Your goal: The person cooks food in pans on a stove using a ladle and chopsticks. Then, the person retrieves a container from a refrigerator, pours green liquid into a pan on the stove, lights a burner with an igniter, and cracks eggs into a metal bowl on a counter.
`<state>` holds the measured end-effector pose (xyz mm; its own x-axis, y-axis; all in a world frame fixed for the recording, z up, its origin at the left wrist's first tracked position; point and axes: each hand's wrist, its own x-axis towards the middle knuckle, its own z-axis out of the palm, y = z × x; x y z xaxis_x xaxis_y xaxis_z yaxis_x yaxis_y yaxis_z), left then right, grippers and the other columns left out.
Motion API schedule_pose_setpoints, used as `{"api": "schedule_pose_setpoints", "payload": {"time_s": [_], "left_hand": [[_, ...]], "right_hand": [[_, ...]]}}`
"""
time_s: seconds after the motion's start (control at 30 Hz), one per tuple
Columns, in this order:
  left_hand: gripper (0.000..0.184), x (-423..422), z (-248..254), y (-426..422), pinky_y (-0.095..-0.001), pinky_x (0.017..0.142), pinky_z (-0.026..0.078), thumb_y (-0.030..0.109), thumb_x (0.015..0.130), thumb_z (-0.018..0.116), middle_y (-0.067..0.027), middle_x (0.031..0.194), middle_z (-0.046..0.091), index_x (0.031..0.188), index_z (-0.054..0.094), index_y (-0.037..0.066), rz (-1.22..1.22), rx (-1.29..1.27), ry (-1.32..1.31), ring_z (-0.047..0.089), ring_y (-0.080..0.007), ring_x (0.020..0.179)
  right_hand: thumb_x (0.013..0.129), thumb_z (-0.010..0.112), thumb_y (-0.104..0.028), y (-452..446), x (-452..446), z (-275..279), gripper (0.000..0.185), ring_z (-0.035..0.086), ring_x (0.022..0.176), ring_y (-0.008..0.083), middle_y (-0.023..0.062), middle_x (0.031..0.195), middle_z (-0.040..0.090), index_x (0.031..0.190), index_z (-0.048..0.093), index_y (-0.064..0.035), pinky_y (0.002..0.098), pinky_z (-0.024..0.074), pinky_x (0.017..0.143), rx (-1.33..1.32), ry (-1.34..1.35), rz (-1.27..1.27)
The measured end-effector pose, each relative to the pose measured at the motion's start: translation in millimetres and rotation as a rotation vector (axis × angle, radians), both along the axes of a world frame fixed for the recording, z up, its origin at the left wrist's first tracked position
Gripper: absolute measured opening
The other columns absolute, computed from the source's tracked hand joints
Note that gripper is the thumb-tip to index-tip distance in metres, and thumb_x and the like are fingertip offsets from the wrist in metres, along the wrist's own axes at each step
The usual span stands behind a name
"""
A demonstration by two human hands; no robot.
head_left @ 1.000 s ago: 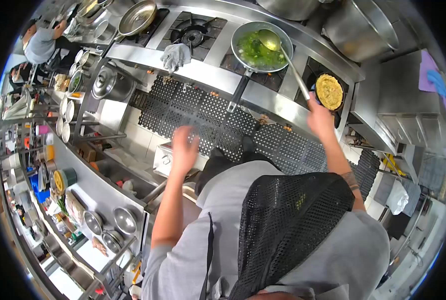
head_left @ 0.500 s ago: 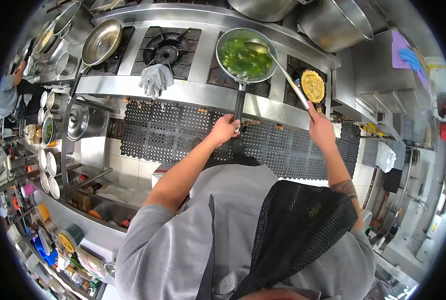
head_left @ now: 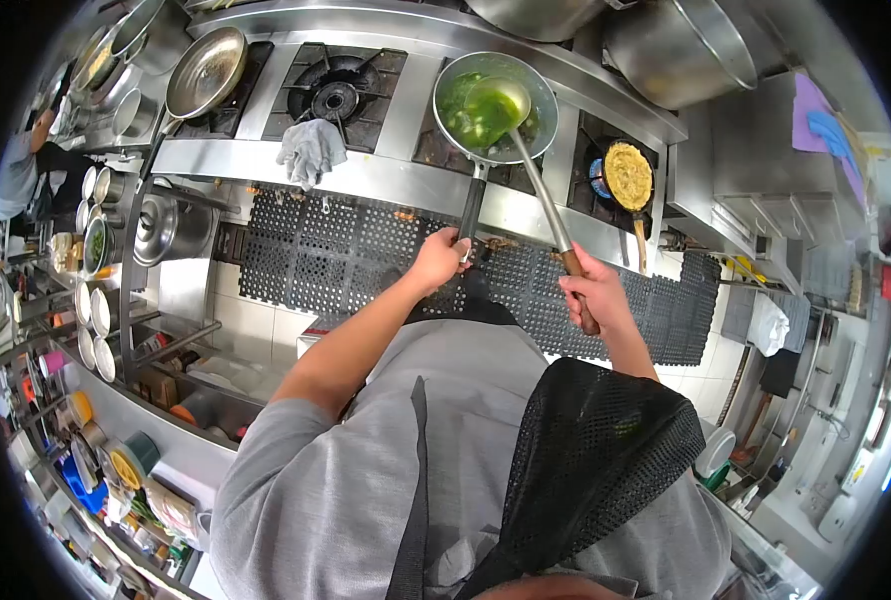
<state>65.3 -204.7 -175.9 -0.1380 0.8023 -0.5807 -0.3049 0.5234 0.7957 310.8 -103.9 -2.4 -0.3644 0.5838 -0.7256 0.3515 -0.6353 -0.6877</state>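
Observation:
My left hand [head_left: 440,262] is closed around the black handle of a frying pan [head_left: 545,82], which sits over a stove burner. Green soup with leafy bits [head_left: 471,115] lies in this pan. A long-handled ladle [head_left: 544,195] is in my right hand [head_left: 600,290], fingers wrapped round its brown grip. The ladle's bowl is in the pan, filled with green liquid. To the right, a small pan holds a round yellow omelette-like food [head_left: 628,175] over a blue flame [head_left: 598,178]; no hand touches it.
A grey cloth [head_left: 311,153] lies on the stove's front edge, near a bare burner [head_left: 335,100]. An empty frying pan [head_left: 206,75] rests at the left. Large pots [head_left: 678,50] stand behind. Another person [head_left: 16,180] is at the far left.
My right hand has moved down and left, toward my body, bringing the ladle's handle more upright. The ladle's bowl now holds green liquid. My left hand keeps its grip, slightly lower.

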Motion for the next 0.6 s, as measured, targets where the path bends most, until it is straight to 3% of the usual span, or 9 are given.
{"api": "schedule_pose_setpoints", "payload": {"time_s": [0.17,0.23,0.27,0.3,0.33,0.37,0.43,0.47,0.6], "left_hand": [[0.026,16.1,1.0,-3.1,-0.0288,0.066,0.051,0.020,0.105,0.056,-0.0061,0.095,0.066,0.118,0.059,-0.002,0.102,-0.005,0.007,0.058,-0.0118,0.072],[0.028,23.0,8.1,-2.1,-0.0286,0.066,0.051,0.019,0.105,0.056,-0.0069,0.097,0.067,0.123,0.059,-0.002,0.154,-0.015,0.098,0.059,-0.0119,0.075],[0.035,29.2,12.1,-2.2,-0.0284,0.066,0.050,0.020,0.105,0.056,-0.0079,0.099,0.069,0.130,0.057,-0.004,0.207,-0.051,0.142,0.060,-0.0118,0.077],[0.040,35.8,8.9,-1.5,-0.0280,0.066,0.050,0.021,0.105,0.056,-0.0080,0.101,0.070,0.135,0.054,-0.006,0.259,-0.042,0.130,0.059,-0.0113,0.076],[0.045,40.9,3.7,-1.3,-0.0276,0.065,0.049,0.022,0.106,0.056,-0.0080,0.103,0.070,0.139,0.051,-0.007,0.308,-0.034,0.110,0.058,-0.0109,0.075],[0.025,44.7,0.8,0.2,-0.0264,0.059,0.044,0.020,0.104,0.053,-0.0059,0.090,0.067,0.109,0.061,-0.003,0.325,-0.006,0.097,0.050,-0.0088,0.064],[0.024,52.3,0.4,4.2,-0.0260,0.057,0.044,0.021,0.105,0.052,-0.0066,0.090,0.067,0.103,0.061,-0.001,0.383,-0.034,0.000,0.050,-0.0087,0.063],[0.024,56.2,1.9,6.9,-0.0260,0.057,0.044,0.021,0.105,0.052,-0.0066,0.090,0.067,0.103,0.061,-0.001,0.376,-0.038,0.004,0.050,-0.0087,0.063],[0.025,70.0,3.0,12.0,-0.0268,0.051,0.041,0.024,0.106,0.051,-0.0068,0.081,0.067,0.099,0.059,0.003,0.334,-0.097,0.048,0.051,-0.0098,0.056]], "right_hand": [[0.092,0.064,0.000,25.7,40.5,5.5,0.076,0.047,0.047,0.0068,-0.0009,0.065,0.051,0.161,0.036,-0.0175,0.0264,0.0427,0.041,0.283,-0.150,0.205],[0.091,0.067,-0.004,38.9,47.9,15.4,0.073,0.053,0.053,0.0078,0.0012,0.072,0.060,0.158,0.043,-0.0192,0.0263,0.0449,0.048,0.436,-0.322,0.264],[0.091,0.068,-0.009,51.1,66.2,-4.6,0.071,0.059,0.062,0.0106,0.0043,0.083,0.069,0.156,0.045,-0.0208,0.0292,0.0501,0.060,0.601,-0.274,0.307],[0.091,0.068,-0.014,62.1,75.7,-9.7,0.069,0.063,0.070,0.0202,0.0121,0.098,0.073,0.155,0.046,-0.0257,0.0330,0.0520,0.073,0.795,-0.318,0.398],[0.092,0.067,-0.015,71.3,84.7,-16.7,0.067,0.065,0.072,0.0269,0.0156,0.099,0.072,0.155,0.046,-0.0275,0.0371,0.0528,0.075,0.862,-0.321,0.407],[0.092,0.065,-0.017,80.7,89.9,-23.1,0.066,0.066,0.075,0.0337,0.0192,0.101,0.070,0.154,0.047,-0.0292,0.0412,0.0535,0.077,0.928,-0.320,0.424],[0.094,0.063,-0.014,103.4,89.3,-20.3,0.066,0.065,0.083,0.0327,0.0134,0.090,0.065,0.155,0.044,-0.0254,0.0412,0.0525,0.078,1.179,-0.554,0.654],[0.093,0.061,-0.015,111.2,84.6,-20.7,0.063,0.065,0.086,0.0403,0.0180,0.093,0.064,0.153,0.047,-0.0280,0.0465,0.0541,0.080,1.198,-0.575,0.650],[0.093,0.057,-0.012,149.4,75.4,-35.9,0.062,0.066,0.087,0.0431,0.0218,0.099,0.065,0.153,0.046,-0.0231,0.0533,0.0539,0.082,1.219,-0.699,0.780]]}}
